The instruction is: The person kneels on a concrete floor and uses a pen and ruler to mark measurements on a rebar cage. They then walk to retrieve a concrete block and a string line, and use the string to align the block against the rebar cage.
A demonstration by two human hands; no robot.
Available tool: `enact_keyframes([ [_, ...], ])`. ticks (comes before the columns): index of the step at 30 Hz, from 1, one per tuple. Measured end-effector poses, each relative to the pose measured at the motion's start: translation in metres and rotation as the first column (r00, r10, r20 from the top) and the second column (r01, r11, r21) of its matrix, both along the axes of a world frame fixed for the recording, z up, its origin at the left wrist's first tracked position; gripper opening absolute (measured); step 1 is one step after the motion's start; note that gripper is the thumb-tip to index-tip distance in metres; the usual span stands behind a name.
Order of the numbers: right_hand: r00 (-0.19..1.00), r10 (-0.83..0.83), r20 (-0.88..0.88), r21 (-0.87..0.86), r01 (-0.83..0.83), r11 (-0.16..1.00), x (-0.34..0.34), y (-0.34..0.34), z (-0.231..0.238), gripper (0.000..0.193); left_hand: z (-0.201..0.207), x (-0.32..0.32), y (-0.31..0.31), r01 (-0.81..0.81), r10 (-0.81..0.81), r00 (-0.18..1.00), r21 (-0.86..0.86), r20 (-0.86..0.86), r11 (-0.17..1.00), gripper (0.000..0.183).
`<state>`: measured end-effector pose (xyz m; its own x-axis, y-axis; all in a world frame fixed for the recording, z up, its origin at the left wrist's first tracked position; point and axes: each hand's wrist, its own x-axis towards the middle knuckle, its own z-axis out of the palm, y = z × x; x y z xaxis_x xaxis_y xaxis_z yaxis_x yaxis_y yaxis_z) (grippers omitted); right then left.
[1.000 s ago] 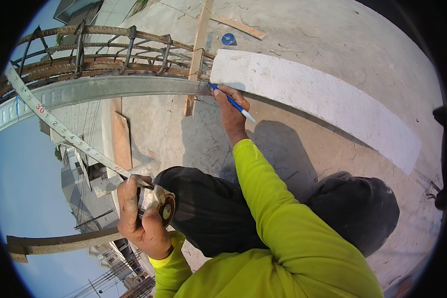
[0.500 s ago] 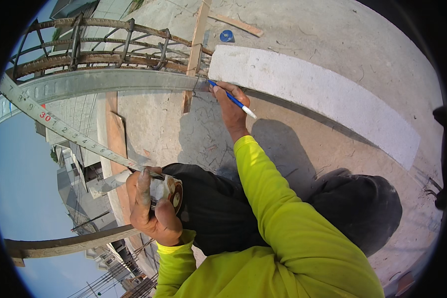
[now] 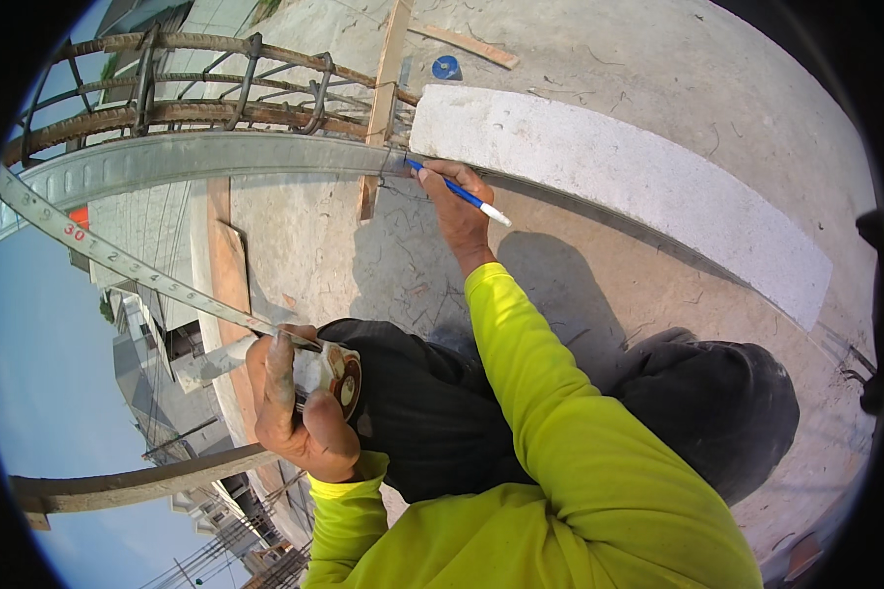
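My left hand (image 3: pixel 303 417) is closed round the case of a tape measure (image 3: pixel 344 381), close to my dark-trousered knee. Its pale metal blade (image 3: pixel 152 278) runs out up and to the left, crossing a long galvanized metal channel (image 3: pixel 241 155) near the left rim of the view. In the fingers of my right hand (image 3: pixel 459 211) is a blue pen (image 3: pixel 469 196) with a white end. The pen's point is at the channel's right end, by a dark mark there; whether it touches cannot be made out.
A long white block (image 3: pixel 619 182) lies right of the channel's end. Behind the channel is a rusty rebar cage (image 3: pixel 192 116), with a wooden strip (image 3: pixel 387 74) crossing its end. A blue cylindrical object (image 3: pixel 447 68) stands on the concrete. A curved-looking beam (image 3: pixel 147 485) lies lower left.
The right hand and pen have shifted only slightly at the channel's end. The tape blade has dipped a little at its far left part. Both grips are unchanged.
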<state>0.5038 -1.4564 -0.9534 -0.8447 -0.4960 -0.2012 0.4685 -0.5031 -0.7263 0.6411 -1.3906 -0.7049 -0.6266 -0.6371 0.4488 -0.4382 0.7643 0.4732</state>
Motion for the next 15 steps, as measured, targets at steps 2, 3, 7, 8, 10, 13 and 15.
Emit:
enact_keyframes([
  [2, 0.996, 0.056, -0.064, 0.007, -0.056, 0.998, -0.0023, 0.0048, -0.002, 0.017, -0.0013, -0.0002, 0.0002, -0.016, 0.017, 1.0, 0.004, -0.019, 1.0, 0.05],
  [3, 0.996, 0.073, -0.046, 0.0, -0.073, 0.997, -0.0027, 0.0062, -0.0026, 0.016, -0.0021, -0.0004, -0.0002, -0.02, 0.02, 1.0, 0.008, -0.024, 1.0, 0.05],
  [7, 0.998, 0.061, 0.016, -0.011, -0.061, 0.998, -0.0016, 0.0056, -0.0025, 0.016, -0.0037, -0.0002, -0.002, 0.0, 0.0, 1.0, 0.001, -0.022, 1.0, 0.05],
  [8, 0.998, 0.049, 0.029, -0.01, -0.049, 0.999, -0.0006, 0.0042, -0.0019, 0.016, -0.0036, 0.0004, -0.0023, 0.003, -0.003, 1.0, 0.003, -0.024, 1.0, 0.05],
  [10, 1.0, 0.008, 0.0, -0.015, -0.008, 1.0, 0.0002, 0.002, -0.0013, 0.018, -0.0032, 0.0019, -0.0026, 0.003, -0.002, 1.0, 0.01, -0.024, 1.0, 0.051],
  [13, 0.999, 0.017, -0.03, -0.089, -0.02, 0.996, -0.0007, 0.0023, -0.0021, 0.018, -0.0028, 0.0042, -0.0023, 0.015, -0.015, 1.0, 0.024, -0.009, 1.0, 0.062],
  [15, 0.999, 0.04, -0.014, -0.091, -0.041, 0.995, -0.0014, 0.0034, -0.0027, 0.018, -0.0038, 0.0046, -0.0022, 0.014, -0.014, 1.0, 0.022, -0.015, 1.0, 0.062],
])
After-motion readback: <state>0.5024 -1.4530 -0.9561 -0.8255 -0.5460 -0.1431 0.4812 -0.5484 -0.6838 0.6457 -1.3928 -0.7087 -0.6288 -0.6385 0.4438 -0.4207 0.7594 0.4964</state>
